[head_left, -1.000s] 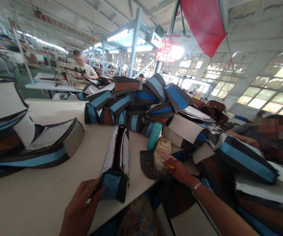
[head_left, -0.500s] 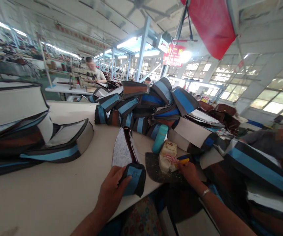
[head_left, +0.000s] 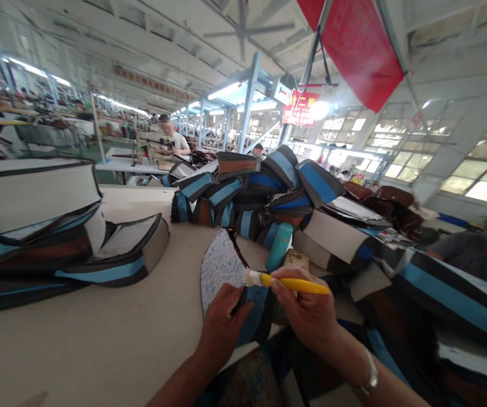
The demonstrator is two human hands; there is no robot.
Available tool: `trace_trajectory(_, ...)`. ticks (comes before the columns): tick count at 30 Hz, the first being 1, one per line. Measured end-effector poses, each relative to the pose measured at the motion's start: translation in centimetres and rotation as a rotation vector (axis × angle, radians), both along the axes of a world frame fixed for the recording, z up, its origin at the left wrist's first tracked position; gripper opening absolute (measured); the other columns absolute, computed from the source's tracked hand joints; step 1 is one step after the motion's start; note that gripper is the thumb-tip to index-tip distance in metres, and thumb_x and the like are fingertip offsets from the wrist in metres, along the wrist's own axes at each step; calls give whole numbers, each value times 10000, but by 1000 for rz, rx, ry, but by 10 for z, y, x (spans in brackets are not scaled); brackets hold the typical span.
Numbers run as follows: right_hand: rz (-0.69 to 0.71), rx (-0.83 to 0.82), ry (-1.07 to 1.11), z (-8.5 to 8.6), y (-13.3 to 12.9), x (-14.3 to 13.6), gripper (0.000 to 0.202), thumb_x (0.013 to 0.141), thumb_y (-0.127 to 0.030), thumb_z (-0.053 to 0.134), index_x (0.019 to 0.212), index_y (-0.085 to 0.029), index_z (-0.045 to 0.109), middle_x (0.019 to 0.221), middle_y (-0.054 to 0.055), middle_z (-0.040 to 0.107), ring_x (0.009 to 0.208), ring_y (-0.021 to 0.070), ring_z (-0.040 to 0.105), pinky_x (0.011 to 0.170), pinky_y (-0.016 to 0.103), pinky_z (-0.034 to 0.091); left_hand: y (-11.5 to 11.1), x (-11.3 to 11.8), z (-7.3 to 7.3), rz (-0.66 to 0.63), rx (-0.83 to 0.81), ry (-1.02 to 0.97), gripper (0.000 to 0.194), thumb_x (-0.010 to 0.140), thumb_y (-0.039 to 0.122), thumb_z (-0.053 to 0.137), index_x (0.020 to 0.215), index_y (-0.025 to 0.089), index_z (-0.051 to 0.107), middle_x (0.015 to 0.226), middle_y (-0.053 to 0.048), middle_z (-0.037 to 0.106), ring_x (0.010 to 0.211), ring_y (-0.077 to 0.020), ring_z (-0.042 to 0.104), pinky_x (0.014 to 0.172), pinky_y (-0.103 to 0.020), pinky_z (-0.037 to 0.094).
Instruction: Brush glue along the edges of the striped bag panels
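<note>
Moved since the earlier frame: yellow brush (head_left: 303, 285), away from the tan tub (head_left: 296, 260) and over to the striped piece (head_left: 222, 263), with the spotted inside of that piece now turned more into view. Yellow handle pinched between thumb and fingers of the right hand (head_left: 309, 311); white tip right by the edge of the piece, touching or just above, too hard to tell. Near end of the piece pinched in the left hand (head_left: 224, 319), at the near side of the pale table (head_left: 120, 339), in front of a big heap (head_left: 226, 192) and left of a green bottle (head_left: 279, 247). Probably just at the start of brushing white stuff onto the edge. Likely needed next: a firm hold on the piece, a light, slow stroke, and fingers out of the way.
</note>
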State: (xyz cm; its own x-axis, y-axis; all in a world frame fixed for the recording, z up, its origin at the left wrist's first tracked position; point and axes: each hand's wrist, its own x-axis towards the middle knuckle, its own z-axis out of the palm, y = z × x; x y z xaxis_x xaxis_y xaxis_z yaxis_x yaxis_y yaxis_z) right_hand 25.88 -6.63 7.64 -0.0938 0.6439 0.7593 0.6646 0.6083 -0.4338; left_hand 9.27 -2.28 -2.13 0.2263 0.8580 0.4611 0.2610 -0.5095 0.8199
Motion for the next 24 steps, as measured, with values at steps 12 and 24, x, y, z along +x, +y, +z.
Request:
trace_trajectory(12, -87, 141, -171, -6, -5, 10, 95, 930, -153, 561, 991, -210, 607, 842, 40, 685, 766, 194, 660, 697, 318, 529, 2, 0, 5, 4, -15, -12, 171, 886, 310, 550, 788, 205, 643, 797, -17, 575, 780, -165, 582, 719, -267, 470)
trace_trajectory(24, -186, 183, -174, -21, -8, 26, 105, 941, -152, 564, 1017, -212, 604, 897, 61, 701, 850, 209, 672, 758, 343, 535, 1, -4, 3, 72, 14, 2, 179, 877, 327, 569, 749, 210, 611, 759, -2, 568, 717, -154, 566, 681, -256, 466)
